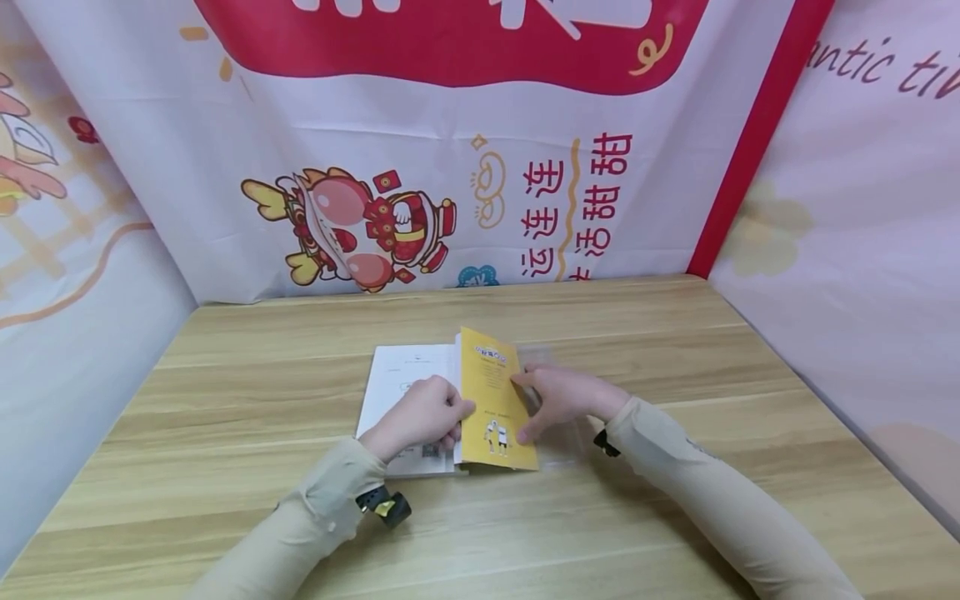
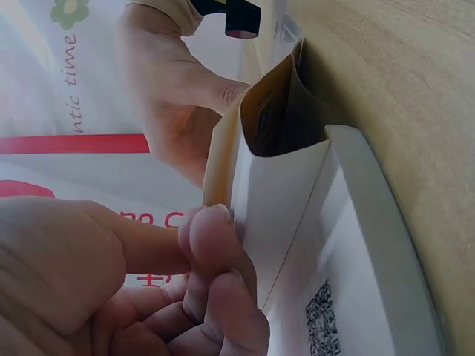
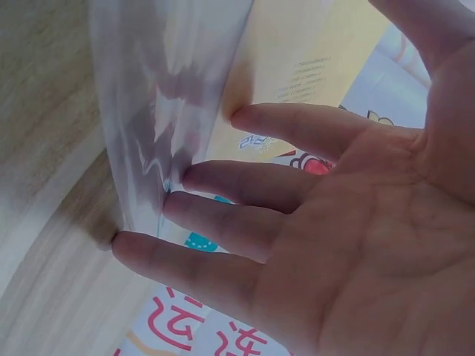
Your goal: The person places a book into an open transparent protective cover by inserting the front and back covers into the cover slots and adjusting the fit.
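Observation:
A book lies open on the table, its white page (image 1: 397,362) flat on the left and its yellow cover (image 1: 491,400) lifted at a slant. My left hand (image 1: 423,412) pinches the cover's inner edge between thumb and forefinger. The left wrist view shows the cover's white inner side (image 2: 278,185) bent up from the book. On the right, a clear plastic sleeve (image 3: 159,89) reaches out beyond the cover. My right hand (image 1: 566,393) has its fingers spread and straight, the forefinger touching the yellow cover and the other fingertips at the plastic.
The wood-grain table (image 1: 247,375) extends around the book. Printed cloth (image 1: 420,117) hangs along its back edge and both sides. Dark straps with small devices, such as the left wrist device (image 1: 390,506), sit on both wrists.

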Demonstrator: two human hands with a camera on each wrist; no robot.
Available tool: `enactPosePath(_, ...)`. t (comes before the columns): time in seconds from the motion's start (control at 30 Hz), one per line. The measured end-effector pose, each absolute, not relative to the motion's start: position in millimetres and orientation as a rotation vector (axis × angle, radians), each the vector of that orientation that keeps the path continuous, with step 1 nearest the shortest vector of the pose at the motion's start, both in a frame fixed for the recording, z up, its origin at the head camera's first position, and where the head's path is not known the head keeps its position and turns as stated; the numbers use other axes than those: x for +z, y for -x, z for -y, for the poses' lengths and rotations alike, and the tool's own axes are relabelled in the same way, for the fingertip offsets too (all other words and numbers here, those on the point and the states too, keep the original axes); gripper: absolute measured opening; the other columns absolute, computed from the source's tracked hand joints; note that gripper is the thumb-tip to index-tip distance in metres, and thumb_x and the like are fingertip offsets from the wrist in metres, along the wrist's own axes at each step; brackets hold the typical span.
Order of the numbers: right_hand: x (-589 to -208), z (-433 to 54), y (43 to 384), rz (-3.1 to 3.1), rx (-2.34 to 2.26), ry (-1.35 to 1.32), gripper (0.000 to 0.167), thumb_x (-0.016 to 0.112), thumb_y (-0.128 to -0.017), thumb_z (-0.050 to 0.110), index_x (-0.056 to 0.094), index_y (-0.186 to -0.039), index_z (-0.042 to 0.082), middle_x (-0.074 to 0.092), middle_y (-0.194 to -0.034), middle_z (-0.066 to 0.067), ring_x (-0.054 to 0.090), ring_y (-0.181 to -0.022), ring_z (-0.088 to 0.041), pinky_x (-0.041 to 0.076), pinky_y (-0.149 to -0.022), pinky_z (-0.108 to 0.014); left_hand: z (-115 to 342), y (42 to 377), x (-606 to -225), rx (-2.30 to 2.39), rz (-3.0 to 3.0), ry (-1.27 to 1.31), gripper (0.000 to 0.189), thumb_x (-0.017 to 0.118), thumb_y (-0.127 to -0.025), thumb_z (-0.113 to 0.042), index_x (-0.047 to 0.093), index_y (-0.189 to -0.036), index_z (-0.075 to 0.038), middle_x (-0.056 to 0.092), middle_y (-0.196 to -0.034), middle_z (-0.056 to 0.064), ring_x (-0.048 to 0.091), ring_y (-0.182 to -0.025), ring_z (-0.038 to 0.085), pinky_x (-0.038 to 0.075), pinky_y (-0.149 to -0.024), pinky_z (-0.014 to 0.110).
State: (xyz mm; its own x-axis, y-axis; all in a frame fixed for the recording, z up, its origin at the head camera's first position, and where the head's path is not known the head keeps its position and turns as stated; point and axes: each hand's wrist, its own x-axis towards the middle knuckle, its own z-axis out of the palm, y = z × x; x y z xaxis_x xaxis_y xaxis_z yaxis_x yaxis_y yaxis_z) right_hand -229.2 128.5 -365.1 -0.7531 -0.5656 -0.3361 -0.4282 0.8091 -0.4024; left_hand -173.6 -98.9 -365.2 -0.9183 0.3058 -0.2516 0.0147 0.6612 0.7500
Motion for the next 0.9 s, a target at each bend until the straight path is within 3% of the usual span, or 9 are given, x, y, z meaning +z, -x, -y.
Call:
enactPosePath(0.23,-365.0,-128.6,227.6,-2.545,-0.404,0.724,0.101,0.087,-0.071,0.044,0.039,-0.149,0.003,0.029,-0.155,-0.022,0.030,-0.140,-0.037,0.027,-0.112,-0.053,93.4,171.9,-367.4,1.168,-2.529,-0.215,0.034,0.059,-0.100,-0.021,0.065,-0.070,-0.006,0.064,-0.061,0.006,0.063,-0.053,0.017,0.052,-0.050,0.026)
enactPosePath(0.5,-363.2,-130.2,226.7,-2.543,-0.455,0.705,0.101,0.088,-0.071,0.040,0.038,-0.149,0.001,0.024,-0.156,-0.025,0.026,-0.141,-0.040,0.024,-0.113,-0.054,81.6,167.6,-369.6,1.206,-2.582,-0.296,0.029,0.056,-0.100,-0.016,0.066,-0.075,-0.006,0.067,-0.066,0.000,0.050,-0.042,0.011,0.034,-0.038,0.019)
enactPosePath(0.7,-364.2,-130.9,226.6,-2.545,-0.447,0.716,0.101,0.088,-0.071,0.043,0.038,-0.149,0.002,0.026,-0.156,-0.024,0.028,-0.140,-0.038,0.027,-0.112,-0.053,88.1,168.3,-367.3,1.188,-2.558,-0.316,0.029,0.052,-0.103,-0.019,0.065,-0.080,-0.007,0.065,-0.065,0.002,0.056,-0.048,0.015,0.040,-0.041,0.022)
enactPosePath(0.9,-364.9,-128.5,228.0,-2.542,-0.434,0.743,0.102,0.086,-0.072,0.046,0.037,-0.150,0.003,0.025,-0.156,-0.023,0.027,-0.141,-0.038,0.026,-0.112,-0.053,95.0,168.4,-363.5,1.081,-2.609,-0.327,0.033,0.054,-0.102,-0.022,0.064,-0.074,-0.008,0.058,-0.055,0.003,0.051,-0.046,0.014,0.036,-0.041,0.022)
